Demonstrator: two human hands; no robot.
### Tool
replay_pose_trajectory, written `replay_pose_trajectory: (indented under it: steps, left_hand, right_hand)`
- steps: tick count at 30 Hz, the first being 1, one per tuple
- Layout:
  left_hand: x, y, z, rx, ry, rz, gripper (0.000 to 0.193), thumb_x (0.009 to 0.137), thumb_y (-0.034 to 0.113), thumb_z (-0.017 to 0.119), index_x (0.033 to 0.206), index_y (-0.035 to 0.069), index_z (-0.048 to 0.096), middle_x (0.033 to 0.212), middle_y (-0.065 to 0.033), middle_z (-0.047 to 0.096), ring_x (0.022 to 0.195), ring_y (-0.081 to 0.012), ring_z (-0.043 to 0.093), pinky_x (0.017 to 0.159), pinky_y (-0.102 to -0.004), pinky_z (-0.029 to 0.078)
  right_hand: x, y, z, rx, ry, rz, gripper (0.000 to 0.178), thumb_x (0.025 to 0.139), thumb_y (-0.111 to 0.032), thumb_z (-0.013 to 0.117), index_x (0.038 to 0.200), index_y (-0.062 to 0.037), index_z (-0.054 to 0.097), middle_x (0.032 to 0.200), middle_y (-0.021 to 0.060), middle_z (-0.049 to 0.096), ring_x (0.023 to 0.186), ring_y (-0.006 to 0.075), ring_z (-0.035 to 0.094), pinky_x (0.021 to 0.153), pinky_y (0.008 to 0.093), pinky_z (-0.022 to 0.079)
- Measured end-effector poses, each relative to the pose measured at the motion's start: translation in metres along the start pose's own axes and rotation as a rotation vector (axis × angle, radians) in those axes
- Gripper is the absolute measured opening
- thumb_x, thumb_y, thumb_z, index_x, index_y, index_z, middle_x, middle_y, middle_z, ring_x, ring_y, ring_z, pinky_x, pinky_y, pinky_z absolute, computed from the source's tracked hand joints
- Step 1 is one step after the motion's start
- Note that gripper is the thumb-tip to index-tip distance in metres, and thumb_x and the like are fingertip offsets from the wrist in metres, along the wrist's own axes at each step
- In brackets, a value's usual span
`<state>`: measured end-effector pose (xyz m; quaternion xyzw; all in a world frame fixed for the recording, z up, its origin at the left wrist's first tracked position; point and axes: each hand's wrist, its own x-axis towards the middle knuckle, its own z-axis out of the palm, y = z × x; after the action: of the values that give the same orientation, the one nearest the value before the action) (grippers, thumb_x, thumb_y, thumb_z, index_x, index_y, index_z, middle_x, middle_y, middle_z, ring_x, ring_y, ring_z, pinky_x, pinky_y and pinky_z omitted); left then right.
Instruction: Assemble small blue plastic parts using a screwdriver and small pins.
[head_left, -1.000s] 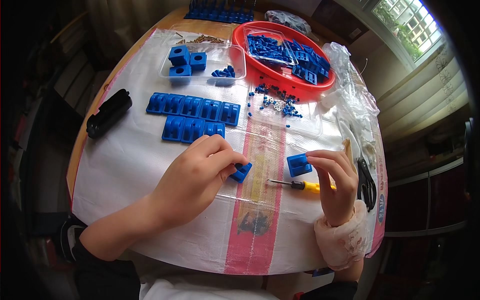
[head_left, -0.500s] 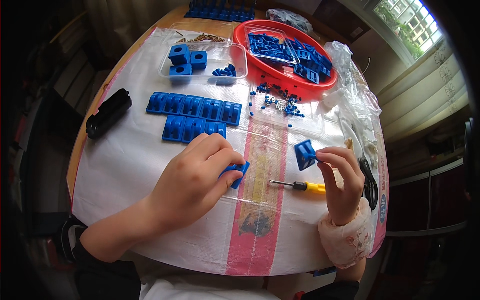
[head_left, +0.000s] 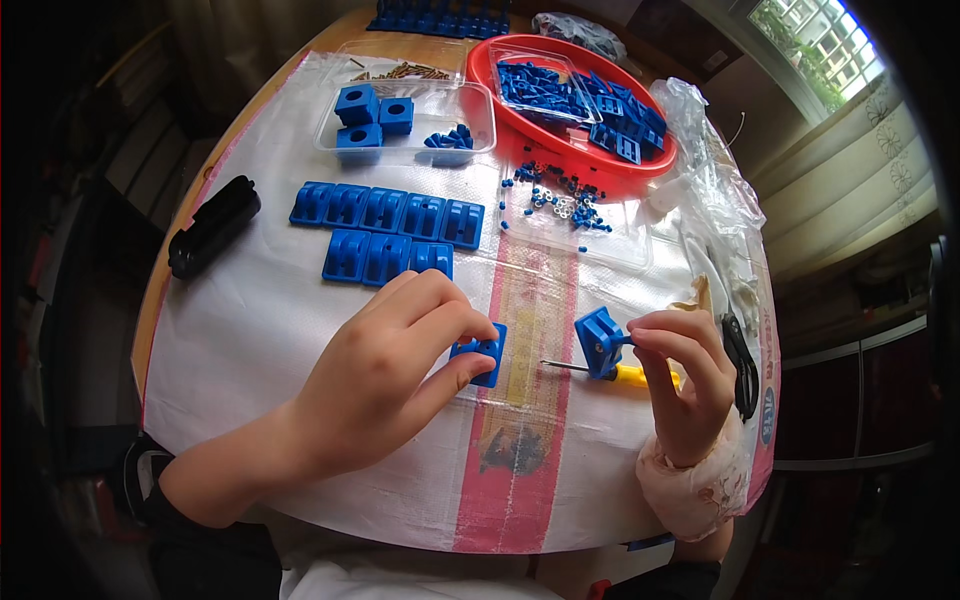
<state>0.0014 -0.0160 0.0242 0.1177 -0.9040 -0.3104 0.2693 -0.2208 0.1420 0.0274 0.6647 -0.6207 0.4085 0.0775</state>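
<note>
My left hand (head_left: 375,370) is closed, thumb and fingers pinching a blue plastic bracket (head_left: 493,368) with a flat square base on the cloth. Much of that piece is hidden by the fingers. To the right, the fingertips of my right hand (head_left: 690,380) pinch a thin blue stem joined to a second blue bracket (head_left: 598,335), whose square plate is tilted. Behind this second bracket lies a screwdriver (head_left: 645,377) with a yellow handle and black collar, its shaft pointing left. Beyond my left hand, finished-looking blue brackets (head_left: 385,209) sit in two rows.
Farther back stand a clear tray (head_left: 405,155) with blue blocks, a pile of brass-coloured screws (head_left: 410,71) and a red basin (head_left: 485,95) of blue parts. Small blue and silver bits (head_left: 563,207) lie before it. A black case (head_left: 213,226) is left, black-handled scissors (head_left: 740,365) right.
My right hand has brought its bracket slightly left and down and turned it, so it now overlaps the screwdriver. The bracket in my left hand has shifted slightly right.
</note>
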Motion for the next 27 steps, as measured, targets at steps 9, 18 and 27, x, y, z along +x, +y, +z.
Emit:
replay_pose_trajectory:
  steps: [9, 18, 27]
  left_hand:
    - [0.000, 0.008, -0.005, -0.319, -0.052, -0.007, 0.024, 0.083, -0.006, 0.067, 0.104, 0.005, 0.067, 0.094, -0.0085, 0.058, 0.084, -0.0177, 0.060, 0.071, -0.0280, 0.051]
    - [-0.002, 0.007, -0.007, -0.963, -0.177, -0.284, 0.012, 0.097, 0.007, 0.056, 0.107, 0.003, 0.063, 0.102, -0.0072, 0.060, 0.094, -0.0122, 0.059, 0.080, -0.0236, 0.050]
    - [0.001, 0.009, -0.005, -1.198, -0.181, -0.260, 0.009, 0.098, 0.013, 0.055, 0.100, 0.005, 0.057, 0.096, -0.0080, 0.063, 0.094, -0.0170, 0.061, 0.085, -0.0297, 0.049]
  right_hand:
    - [-0.006, -0.018, -0.004, -0.083, -0.077, -0.229, 0.036, 0.067, 0.007, 0.070, 0.101, -0.0032, 0.069, 0.101, 0.0082, 0.072, 0.075, 0.0205, 0.057, 0.066, 0.0281, 0.046]
    - [-0.010, -0.021, -0.001, 0.007, -0.070, -0.196, 0.038, 0.063, 0.007, 0.072, 0.099, -0.0040, 0.068, 0.100, 0.0114, 0.069, 0.080, 0.0245, 0.063, 0.066, 0.0318, 0.050]
    - [-0.004, 0.003, 0.001, -0.201, 0.039, -0.046, 0.025, 0.076, 0.011, 0.067, 0.098, -0.0008, 0.066, 0.097, 0.0135, 0.067, 0.083, 0.0281, 0.065, 0.070, 0.0344, 0.051]
